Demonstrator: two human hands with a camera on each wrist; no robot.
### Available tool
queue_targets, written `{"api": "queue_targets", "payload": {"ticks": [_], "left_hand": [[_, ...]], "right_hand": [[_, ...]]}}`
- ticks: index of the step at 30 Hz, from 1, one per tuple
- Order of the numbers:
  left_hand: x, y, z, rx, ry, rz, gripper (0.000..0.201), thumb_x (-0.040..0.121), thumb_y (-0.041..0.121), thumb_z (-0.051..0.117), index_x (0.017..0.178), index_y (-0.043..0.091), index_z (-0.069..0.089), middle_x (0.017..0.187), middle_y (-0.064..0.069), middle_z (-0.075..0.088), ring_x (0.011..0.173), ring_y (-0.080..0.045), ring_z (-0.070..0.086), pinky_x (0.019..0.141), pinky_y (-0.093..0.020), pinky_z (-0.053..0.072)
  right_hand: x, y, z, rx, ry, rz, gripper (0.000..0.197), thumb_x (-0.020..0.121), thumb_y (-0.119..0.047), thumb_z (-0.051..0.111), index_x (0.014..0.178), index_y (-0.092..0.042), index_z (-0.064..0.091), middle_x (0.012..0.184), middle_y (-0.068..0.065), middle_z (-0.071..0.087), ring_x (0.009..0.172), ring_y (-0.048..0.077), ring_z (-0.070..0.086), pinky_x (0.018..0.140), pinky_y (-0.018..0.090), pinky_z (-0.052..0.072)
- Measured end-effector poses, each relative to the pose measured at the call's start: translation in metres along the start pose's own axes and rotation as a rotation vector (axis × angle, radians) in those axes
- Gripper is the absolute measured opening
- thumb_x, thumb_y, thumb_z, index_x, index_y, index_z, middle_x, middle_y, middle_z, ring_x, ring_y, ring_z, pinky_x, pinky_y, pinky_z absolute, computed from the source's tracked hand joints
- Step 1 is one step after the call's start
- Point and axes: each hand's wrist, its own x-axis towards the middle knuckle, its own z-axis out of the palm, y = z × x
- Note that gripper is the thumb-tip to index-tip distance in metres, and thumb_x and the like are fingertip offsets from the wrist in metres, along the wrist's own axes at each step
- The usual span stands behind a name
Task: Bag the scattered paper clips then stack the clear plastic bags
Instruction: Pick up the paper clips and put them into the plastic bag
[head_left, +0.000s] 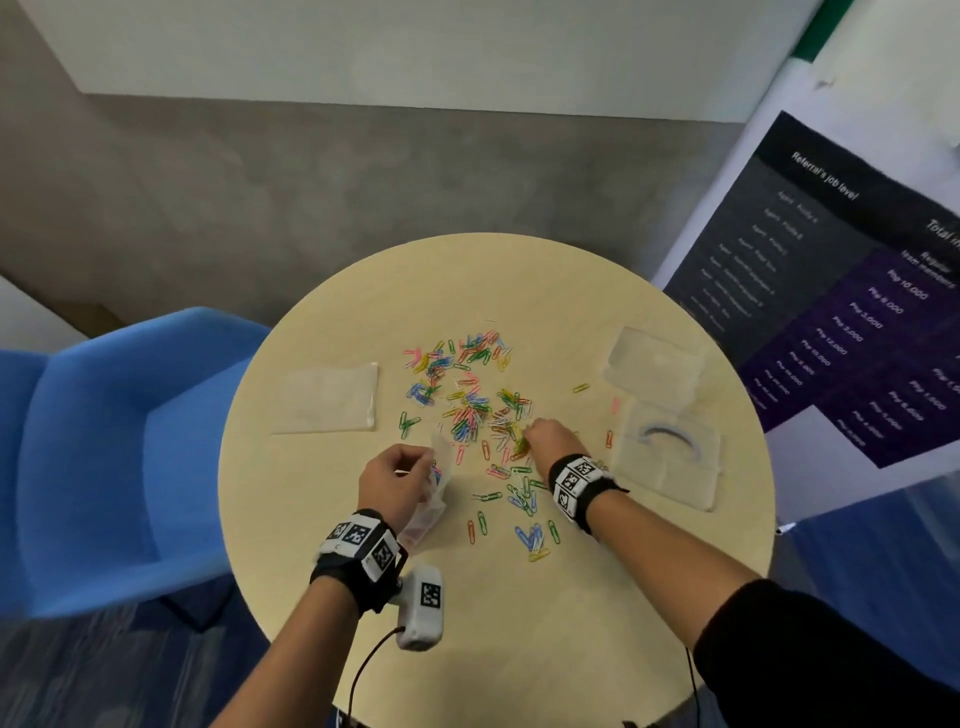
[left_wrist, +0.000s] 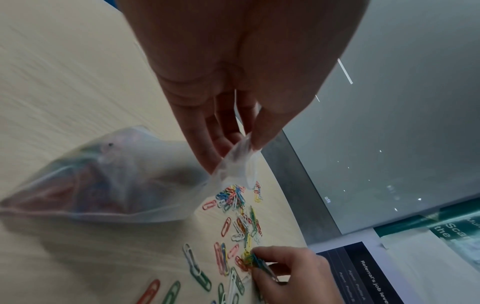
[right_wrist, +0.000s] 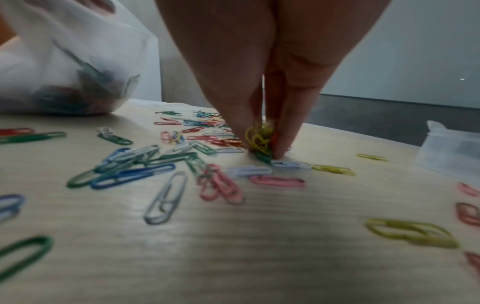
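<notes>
Clips (head_left: 470, 395) scattered mid-table (head_left: 322, 519), empty bags (head_left: 327, 397) at sides. Left hand (head_left: 395, 480) pinches bag (left_wrist: 109, 179) mouth; right hand (head_left: 550, 441) pinches clip bunch (right_wrist: 261, 139), fingertips down.

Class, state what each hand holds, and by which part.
Left hand pinches the clear plastic bag by its open rim. Right hand pinches a bunch of paper clips between its fingertips.

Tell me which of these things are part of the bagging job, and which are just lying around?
Part of the job:
- loose paper clips
- held bag, pinched by the left hand
- clip bunch, pinched by the right hand
- flat bag

Just lying about:
- clear plastic boxes
- blue chair
- poster
</notes>
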Motion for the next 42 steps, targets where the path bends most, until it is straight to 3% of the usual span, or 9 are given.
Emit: {"api": "queue_targets", "payload": {"ticks": [4,8,11,16,23,27,31,38,42], "left_hand": [[-0.008,0.002,0.004,-0.011,0.004,0.004,0.011,0.089,0.026,0.068,0.085,0.016,0.071,0.083,-0.005,0.073,0.076,-0.027,0.069,0.077,-0.047,0.060],[-0.009,0.002,0.005,-0.030,0.017,-0.002,0.012,0.088,0.026,0.069,0.083,0.016,0.071,0.079,-0.006,0.073,0.069,-0.024,0.067,0.076,-0.046,0.060],[-0.007,0.002,0.008,-0.047,0.013,-0.022,0.011,0.087,0.028,0.069,0.080,0.020,0.071,0.077,-0.005,0.073,0.067,-0.024,0.066,0.076,-0.047,0.060],[-0.010,0.009,0.016,-0.052,-0.008,-0.025,0.008,0.090,0.019,0.064,0.085,0.014,0.068,0.077,-0.012,0.071,0.058,-0.021,0.062,0.066,-0.040,0.059],[-0.012,0.015,0.019,0.039,-0.043,0.049,0.005,0.090,0.015,0.064,0.087,0.012,0.068,0.084,-0.009,0.071,0.073,-0.026,0.069,0.071,-0.040,0.061],[-0.012,0.012,0.016,0.108,-0.104,0.076,0.012,0.088,0.016,0.066,0.080,0.024,0.066,0.083,-0.004,0.071,0.078,-0.027,0.070,0.077,-0.043,0.060],[-0.013,0.013,0.017,0.111,-0.116,0.059,0.014,0.087,0.018,0.065,0.078,0.028,0.066,0.083,-0.004,0.072,0.078,-0.029,0.071,0.077,-0.050,0.059],[-0.009,0.008,0.018,0.045,-0.110,0.032,0.007,0.085,0.023,0.067,0.081,0.027,0.070,0.083,-0.003,0.073,0.079,-0.027,0.072,0.078,-0.052,0.059],[-0.011,0.005,0.013,0.006,-0.069,0.009,0.006,0.087,0.022,0.068,0.082,0.022,0.072,0.078,-0.004,0.071,0.067,-0.024,0.067,0.075,-0.054,0.059]], "right_hand": [[0.001,0.014,-0.010,0.197,0.015,0.088,0.031,0.090,0.000,0.053,0.114,-0.009,0.071,0.113,0.013,0.070,0.102,0.028,0.066,0.093,0.031,0.052],[-0.008,0.025,-0.021,0.763,0.141,0.397,0.017,0.083,-0.012,0.073,0.100,-0.009,0.077,0.101,0.006,0.074,0.092,0.019,0.069,0.081,0.017,0.050],[-0.017,0.024,-0.031,1.369,0.075,0.508,0.020,0.082,-0.004,0.073,0.102,-0.002,0.074,0.103,0.015,0.073,0.084,0.020,0.071,0.077,0.020,0.057],[-0.036,-0.027,-0.061,2.074,-0.095,0.428,0.018,0.085,0.009,0.061,0.101,0.005,0.068,0.091,0.015,0.073,0.081,0.022,0.069,0.071,0.024,0.060],[-0.048,-0.087,-0.036,1.588,-0.193,0.388,0.019,0.085,0.001,0.068,0.104,0.001,0.071,0.101,0.016,0.071,0.076,0.017,0.070,0.067,0.018,0.057],[-0.043,-0.091,-0.044,1.278,-0.222,0.369,0.020,0.093,-0.004,0.057,0.107,0.001,0.070,0.090,0.007,0.065,0.068,0.010,0.060,0.048,0.010,0.048],[-0.038,-0.091,-0.059,1.136,-0.296,0.269,0.028,0.084,0.009,0.057,0.110,0.005,0.068,0.101,0.018,0.068,0.095,0.028,0.068,0.084,0.036,0.058],[-0.040,-0.078,-0.065,0.892,-0.181,-0.021,0.011,0.080,-0.015,0.075,0.090,-0.011,0.077,0.083,0.004,0.074,0.079,0.017,0.069,0.076,0.031,0.058],[-0.011,-0.031,-0.067,0.997,-0.062,0.117,0.014,0.085,-0.025,0.071,0.095,-0.015,0.075,0.085,0.000,0.072,0.073,0.012,0.065,0.068,0.027,0.057]]}}
